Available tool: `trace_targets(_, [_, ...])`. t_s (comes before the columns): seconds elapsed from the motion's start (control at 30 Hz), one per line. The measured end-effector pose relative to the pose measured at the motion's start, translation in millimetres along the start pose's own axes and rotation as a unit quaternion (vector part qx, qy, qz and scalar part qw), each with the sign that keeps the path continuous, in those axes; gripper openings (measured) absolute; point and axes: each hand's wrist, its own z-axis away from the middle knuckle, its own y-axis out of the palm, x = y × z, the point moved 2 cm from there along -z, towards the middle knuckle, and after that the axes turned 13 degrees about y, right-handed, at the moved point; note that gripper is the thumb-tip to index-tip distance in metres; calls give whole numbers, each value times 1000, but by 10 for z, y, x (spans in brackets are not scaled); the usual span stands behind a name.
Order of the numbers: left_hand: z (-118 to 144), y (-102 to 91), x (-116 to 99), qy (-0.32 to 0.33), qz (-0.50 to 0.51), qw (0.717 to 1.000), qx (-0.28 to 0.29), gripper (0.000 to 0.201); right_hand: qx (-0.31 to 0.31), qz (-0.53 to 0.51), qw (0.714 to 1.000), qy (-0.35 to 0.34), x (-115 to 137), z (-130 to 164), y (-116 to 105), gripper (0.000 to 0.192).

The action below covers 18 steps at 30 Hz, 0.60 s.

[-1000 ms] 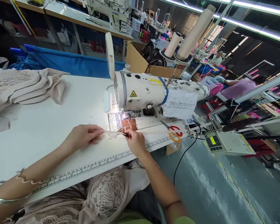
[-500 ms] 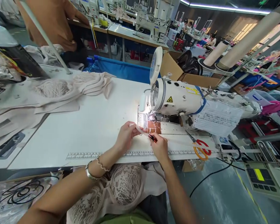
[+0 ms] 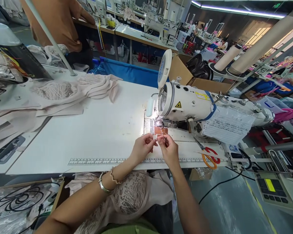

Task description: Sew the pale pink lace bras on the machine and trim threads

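Hands meet just in front of the sewing machine (image 3: 185, 104), over the white table (image 3: 100, 130). The left hand (image 3: 143, 149) pinches a small white strip (image 3: 155, 137) between thumb and finger. The right hand (image 3: 169, 150) is closed too, with its fingertips touching the same strip and what may be a thin dark tool, too small to name. The strip sits in the air between both hands, near the bright needle spot of the machine.

To do this well, I think both hands should hold the tiny piece flat and tight, so it does not twist.

Left of the machine, the table has lots of bare room. Red and orange scissors (image 3: 208, 156) lie to its front right, near the table edge. A ruler strip (image 3: 107, 161) runs along that front edge. Lace cloth (image 3: 127, 198) rests in the lap, below it.
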Motion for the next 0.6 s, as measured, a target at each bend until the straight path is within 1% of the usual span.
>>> trace_targets(0.1, [31,34,57,2,-12,1000,23,37,-18,-36,999,34,-5,-60,57,28])
trace_targets(0.17, [56,33,86,-5,-9,1000,29,42,-38,-77,995,56,-50,-102,76,27])
trace_targets(0.23, [85,26,91,-5,-2,999,37,48,-41,-119,989,77,-106,-140,91,26])
trace_targets(0.33, [124,21,57,17,2,999,52,50,-25,-157,982,102,-179,-179,118,25])
trace_targets(0.4, [137,23,36,26,3,998,59,47,-12,-171,979,113,-217,-192,137,26])
trace_targets(0.5, [136,28,36,6,0,997,71,41,7,-176,977,123,-256,-201,146,30])
trace_targets(0.6, [123,31,42,-9,8,997,72,41,12,-158,980,117,-253,-184,95,40])
